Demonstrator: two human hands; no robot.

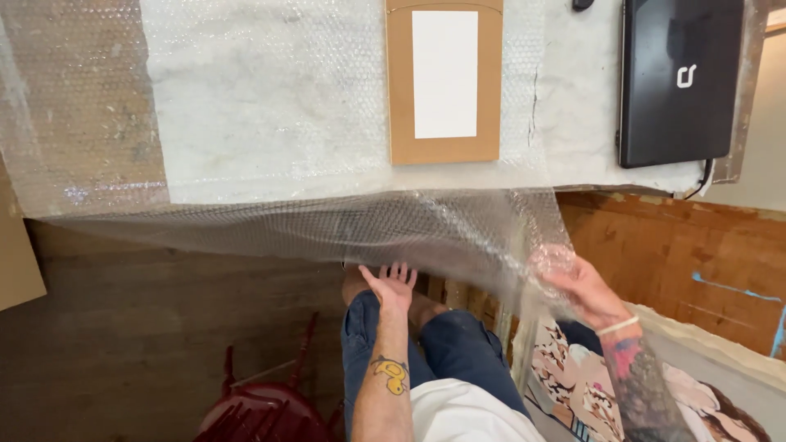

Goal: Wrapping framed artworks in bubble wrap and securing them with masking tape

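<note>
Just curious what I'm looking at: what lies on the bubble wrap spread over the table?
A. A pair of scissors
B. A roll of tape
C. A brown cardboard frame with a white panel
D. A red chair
C: the brown cardboard frame with its white panel lies flat on the bubble wrap, whose hanging edge the left hand and right hand touch.

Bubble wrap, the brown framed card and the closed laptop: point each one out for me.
bubble wrap (270, 106), head view, on the flat stretch lying over the table.
brown framed card (401, 82), head view, on its left brown border.
closed laptop (671, 106), head view, on the middle of its black lid.
</note>
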